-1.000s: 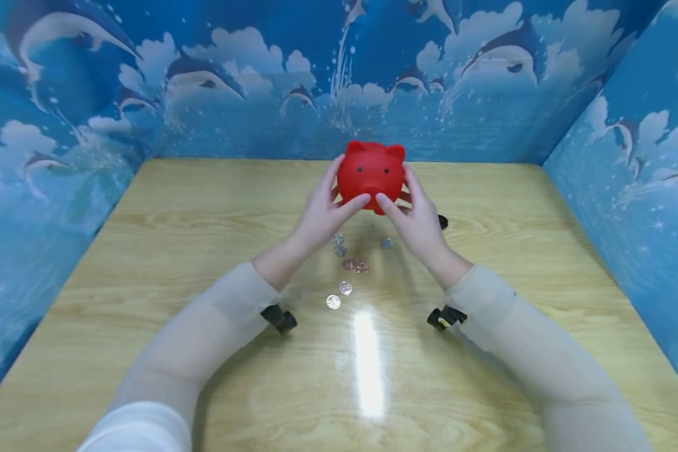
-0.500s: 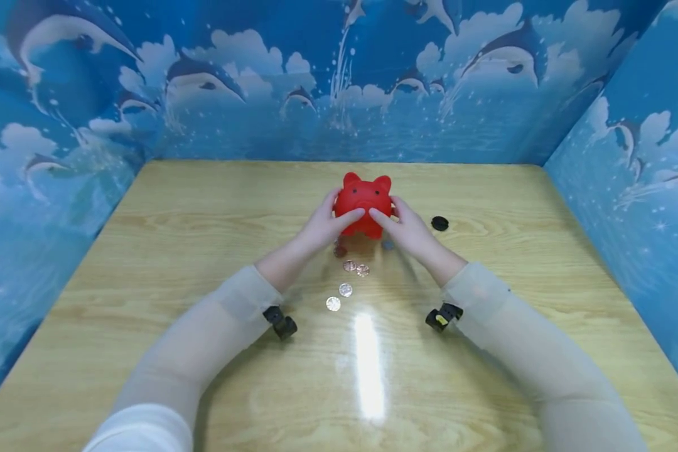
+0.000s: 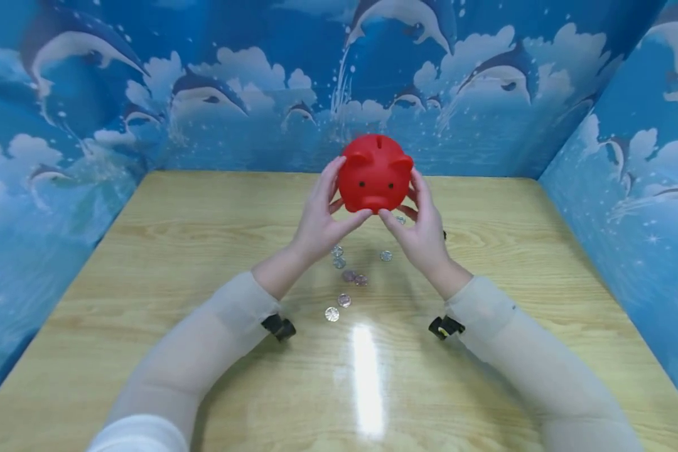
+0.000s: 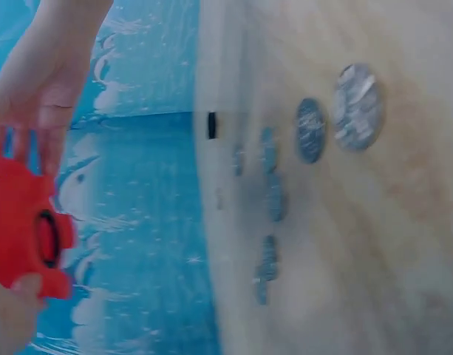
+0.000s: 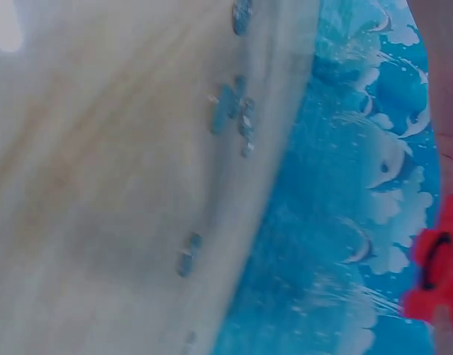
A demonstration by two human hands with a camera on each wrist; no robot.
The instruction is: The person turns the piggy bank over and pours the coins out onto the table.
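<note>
A red piggy bank (image 3: 375, 179) is held up over the table between two hands, its face towards me and the coin slot on its top showing. The left hand (image 3: 323, 220) grips its left side, thumb at the front below the snout. On the other side the right hand (image 3: 422, 229) mirrors that grip, the thumbs nearly meeting. In the left wrist view, the underside of the piggy bank (image 4: 34, 229) has a round, dark-rimmed hole. Below lie several coins, among them a silvery coin (image 3: 386, 256) and a coppery coin (image 3: 361, 280).
A small black disc (image 4: 212, 125) lies on the wooden table (image 3: 203, 251), mostly hidden behind the right hand in the head view. One coin (image 3: 331, 314) is nearer the front. A blue dolphin-print backdrop (image 3: 231, 138) stands along the back and sides.
Both hands lowered the piggy bank towards the table, then raised it again. It now tips forward more, so its slot shows. The head view has shifted slightly.
</note>
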